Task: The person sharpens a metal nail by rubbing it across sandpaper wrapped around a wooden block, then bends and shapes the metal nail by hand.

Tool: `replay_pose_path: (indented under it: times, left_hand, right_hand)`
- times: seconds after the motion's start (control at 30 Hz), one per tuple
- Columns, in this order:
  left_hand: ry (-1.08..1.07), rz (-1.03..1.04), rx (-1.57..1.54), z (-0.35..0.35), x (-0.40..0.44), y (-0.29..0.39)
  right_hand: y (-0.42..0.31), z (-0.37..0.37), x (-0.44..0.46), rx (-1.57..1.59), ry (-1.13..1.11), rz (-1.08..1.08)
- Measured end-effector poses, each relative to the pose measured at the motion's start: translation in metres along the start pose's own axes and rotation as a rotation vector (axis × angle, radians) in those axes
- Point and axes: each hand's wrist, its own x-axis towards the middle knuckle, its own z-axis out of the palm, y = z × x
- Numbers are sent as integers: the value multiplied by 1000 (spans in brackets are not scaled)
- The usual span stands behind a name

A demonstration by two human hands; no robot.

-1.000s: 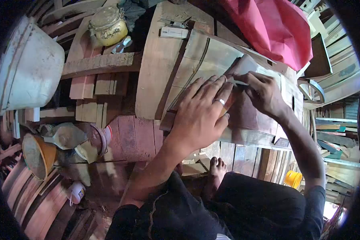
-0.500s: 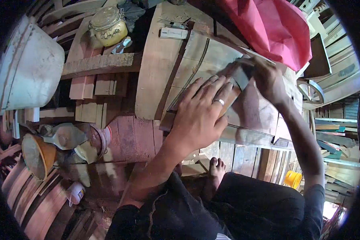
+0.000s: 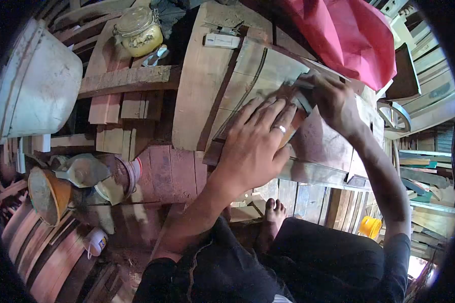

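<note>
one bare, silver-ringed left hand (image 3: 255,139) lay open, pressing a flat brown wooden piece (image 3: 298,120) onto the pale wooden worktop (image 3: 324,147); curled right hand (image 3: 333,102) gripped a thin grey thing (image 3: 305,101), blurred.

Cloth (image 3: 346,43) bright pink; cup (image 3: 370,227) yellow; funnel (image 3: 48,197) orange; large tub (image 3: 43,83) off-white, dark-speckled; trousers (image 3: 323,252) black.

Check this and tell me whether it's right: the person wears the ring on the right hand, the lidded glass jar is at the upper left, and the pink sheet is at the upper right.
Wrong hand: the head view shows the ring on the left hand, not the right hand. The glass jar and pink sheet are as stated.
</note>
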Motion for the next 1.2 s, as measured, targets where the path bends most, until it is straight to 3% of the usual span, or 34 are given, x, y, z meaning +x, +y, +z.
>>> replay_pose_path:
  times: [0.07, 0.17, 0.23, 0.3, 0.4, 0.5, 0.6, 0.7, 0.83, 0.93, 1.03, 1.2]
  left_hand:
    - [-96, -52, 66, -1, -2, 1]
    - [-55, -24, 29, 0, -1, 0]
    - [-22, -2, 17, 0, 0, 0]
    - [8, 17, 8, 1, 0, 0]
    - [-9, -8, 40, 1, -2, 1]
    - [-129, -70, 66, 0, -1, 3]
    - [3, 5, 50, 2, 0, 1]
    - [-7, 8, 42, 3, -2, 1]
    - [-45, -37, 55, 1, -1, 3]
    - [-35, -21, 45, 1, 0, 3]
    - [-5, -8, 46, 3, -2, 1]
    - [-52, -26, 89, 3, -2, 2]
  right_hand:
    - [-25, -10, 1, 68, -165, -67]
    - [-8, -13, 4, 51, -131, -81]
    - [6, -15, 10, -52, -61, 106]
    - [3, -16, 13, -127, -46, 144]
    - [-16, -8, 2, 137, -115, 13]
    - [-6, -10, -1, 30, -153, -61]
    - [18, -16, 8, -101, -105, 183]
    - [12, -7, -1, -52, -20, 42]
    - [-16, -15, -5, 96, -146, -47]
    - [15, -11, -4, -43, 35, 73]
    - [11, -5, -9, -64, -3, 164]
    - [-19, -16, -14, 73, -93, 2]
